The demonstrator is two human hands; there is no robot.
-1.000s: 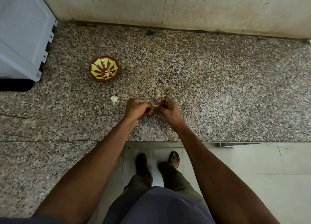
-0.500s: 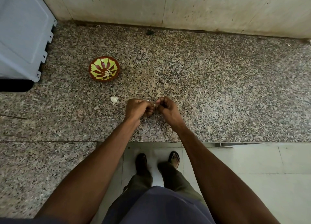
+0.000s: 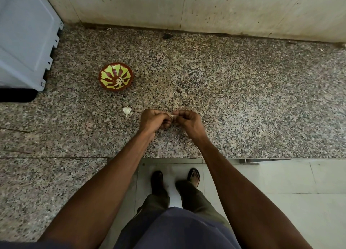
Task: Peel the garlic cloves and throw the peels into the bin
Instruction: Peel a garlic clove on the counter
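Observation:
Over the speckled granite counter [image 3: 243,99], my left hand [image 3: 154,119] and my right hand [image 3: 189,120] meet fingertip to fingertip. Between them they pinch a small pale garlic clove [image 3: 172,116], mostly hidden by the fingers. Another whitish garlic clove [image 3: 127,111] lies loose on the counter just left of my left hand. Farther back and left stands a small red bowl [image 3: 104,84] with a yellow-green pattern, and a few pale garlic pieces [image 3: 118,82] lie in its bottom. No bin shows in this view.
A pale blue-grey appliance [image 3: 24,39] with a black base fills the far left corner. A stained wall [image 3: 206,7] closes the back of the counter. The counter's front edge [image 3: 243,158] runs across below my hands, with my feet on the tiled floor beneath.
Both hands stay in place at the counter's middle. Only the fingers shift slightly around the clove. Bowl and loose clove have not moved.

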